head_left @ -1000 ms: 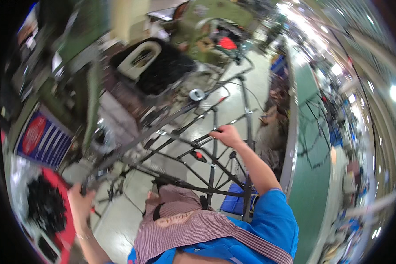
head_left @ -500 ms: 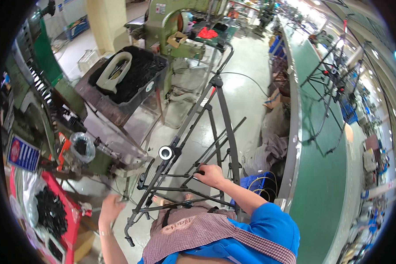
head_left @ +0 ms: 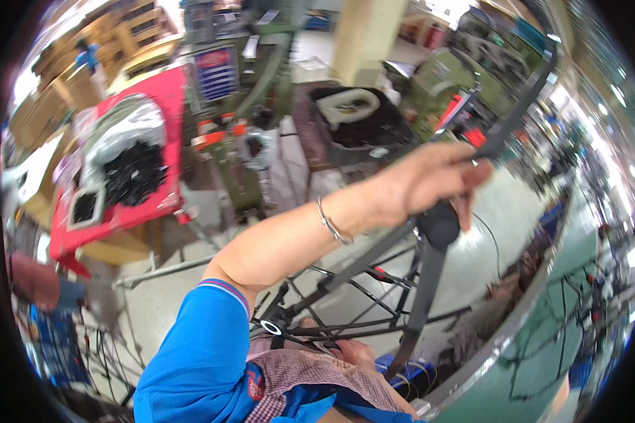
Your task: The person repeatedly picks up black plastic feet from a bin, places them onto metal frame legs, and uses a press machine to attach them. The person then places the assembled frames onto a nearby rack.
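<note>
A black tubular frame [head_left: 421, 299], which looks like a stroller frame, stands upright in front of me. My left hand [head_left: 437, 180] reaches across to its upper part. The fingers curl around the tube just above a round black hinge [head_left: 439, 224]. Lower down, close to my apron, my right hand [head_left: 356, 352] grips a black part among the lower bars; its fingertips are partly hidden and blurred. A white ring-shaped cap [head_left: 270, 327] sits on a joint at the frame's left side.
To the left, a red table [head_left: 173, 88] bears a heap of small black parts [head_left: 134, 173]. Further ahead stands a dark bin [head_left: 374, 151] with a cream oval piece in it. Along my right runs a green conveyor belt [head_left: 529, 384], with sacks and blue crates below its edge.
My view has turned to the left. My left hand has risen from beside the frame's lower left to its upper tube and closed there. The right hand stays at the lower bars.
</note>
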The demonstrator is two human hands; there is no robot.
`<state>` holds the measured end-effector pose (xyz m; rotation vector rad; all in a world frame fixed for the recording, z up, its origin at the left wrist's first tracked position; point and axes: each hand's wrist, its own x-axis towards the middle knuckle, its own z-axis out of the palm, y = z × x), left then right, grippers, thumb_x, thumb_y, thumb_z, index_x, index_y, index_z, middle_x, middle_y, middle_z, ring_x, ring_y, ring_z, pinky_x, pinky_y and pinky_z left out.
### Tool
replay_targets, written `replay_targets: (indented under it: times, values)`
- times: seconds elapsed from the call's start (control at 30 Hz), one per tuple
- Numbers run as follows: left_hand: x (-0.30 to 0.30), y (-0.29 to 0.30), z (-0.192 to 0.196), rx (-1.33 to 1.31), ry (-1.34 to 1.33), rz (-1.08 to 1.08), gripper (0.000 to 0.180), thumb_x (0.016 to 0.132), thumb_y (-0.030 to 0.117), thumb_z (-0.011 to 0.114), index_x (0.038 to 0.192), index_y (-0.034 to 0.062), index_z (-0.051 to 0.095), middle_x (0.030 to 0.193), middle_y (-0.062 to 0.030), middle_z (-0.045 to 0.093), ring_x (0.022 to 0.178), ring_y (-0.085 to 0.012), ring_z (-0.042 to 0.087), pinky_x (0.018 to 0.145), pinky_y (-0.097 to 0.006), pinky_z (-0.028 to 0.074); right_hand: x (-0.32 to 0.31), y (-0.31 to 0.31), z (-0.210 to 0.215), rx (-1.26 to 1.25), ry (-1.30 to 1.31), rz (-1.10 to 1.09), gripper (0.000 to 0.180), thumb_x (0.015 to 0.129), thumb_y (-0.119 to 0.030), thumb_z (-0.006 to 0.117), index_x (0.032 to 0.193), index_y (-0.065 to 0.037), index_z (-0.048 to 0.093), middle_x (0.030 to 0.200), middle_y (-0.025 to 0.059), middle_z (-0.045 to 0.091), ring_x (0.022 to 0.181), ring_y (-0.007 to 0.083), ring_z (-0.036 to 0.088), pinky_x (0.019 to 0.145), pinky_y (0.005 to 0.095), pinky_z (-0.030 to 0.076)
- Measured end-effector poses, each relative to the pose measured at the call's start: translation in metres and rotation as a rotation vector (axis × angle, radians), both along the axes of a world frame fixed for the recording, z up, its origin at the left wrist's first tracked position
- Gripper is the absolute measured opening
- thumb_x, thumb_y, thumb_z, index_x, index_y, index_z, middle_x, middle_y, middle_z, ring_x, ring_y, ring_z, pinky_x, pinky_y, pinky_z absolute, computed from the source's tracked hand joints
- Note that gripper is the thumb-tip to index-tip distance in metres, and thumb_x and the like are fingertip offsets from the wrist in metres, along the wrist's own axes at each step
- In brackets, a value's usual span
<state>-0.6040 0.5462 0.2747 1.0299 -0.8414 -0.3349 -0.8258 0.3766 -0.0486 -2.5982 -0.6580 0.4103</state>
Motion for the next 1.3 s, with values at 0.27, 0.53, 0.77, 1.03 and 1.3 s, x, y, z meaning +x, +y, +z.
replay_targets:
  times: [0.27,0.53,0.77,1.03,1.3]
  values:
    - [-0.205,0.116,0.034,0.068,0.186,0.109,0.035,0.078,0.019,0.076,0.094,0.0013,0.051,0.074,-0.0032,0.055,0.056,-0.0102,0.056,0.05,-0.022,0.044,-0.046,0.037,-0.013,0.127,0.098,0.364,0.018,0.089,-0.03,0.056,0.098,-0.014,0.061,0.081,0.0073,0.064,0.076,0.0238,0.062,0.067,0.0424,0.049]
    - [-0.348,0.18,0.02,0.086,0.028,1.027,0.028,0.084,0.019,0.067,0.075,0.0032,0.045,0.047,-0.0024,0.044,0.035,-0.0104,0.041,0.036,-0.025,0.03,-0.073,0.106,-0.083,0.305,0.555,0.407,0.029,0.093,-0.032,0.047,0.085,-0.007,0.058,0.071,0.0102,0.056,0.07,0.023,0.055,0.066,0.041,0.043]
    - [-0.454,0.262,-0.055,0.07,0.026,1.582,0.024,0.097,0.016,0.052,0.078,0.0028,0.047,0.048,-0.0016,0.044,0.035,-0.0087,0.039,0.036,-0.023,0.031,-0.095,0.218,-0.026,0.199,0.057,1.092,0.029,0.078,-0.02,0.063,0.104,-0.008,0.061,0.109,0.015,0.061,0.099,0.0338,0.06,0.08,0.0443,0.05]
    - [-0.534,0.375,-0.25,0.351,0.571,2.055,0.021,0.095,0.022,0.06,0.08,0.0081,0.052,0.049,0.0016,0.046,0.036,-0.0073,0.043,0.033,-0.022,0.033,-0.033,0.188,-0.019,-0.023,0.213,0.941,0.03,0.08,-0.022,0.064,0.107,-0.009,0.063,0.105,0.0129,0.065,0.102,0.0328,0.061,0.085,0.0443,0.049]
    - [-0.548,0.425,-0.438,0.577,0.997,2.197,0.025,0.09,0.024,0.065,0.081,0.0008,0.061,0.058,0.003,0.05,0.056,-0.0074,0.038,0.049,-0.029,0.032,0.094,0.159,-0.046,-0.139,0.109,0.697,0.025,0.083,-0.027,0.06,0.102,-0.011,0.065,0.098,0.0139,0.066,0.094,0.0349,0.062,0.078,0.0468,0.05]
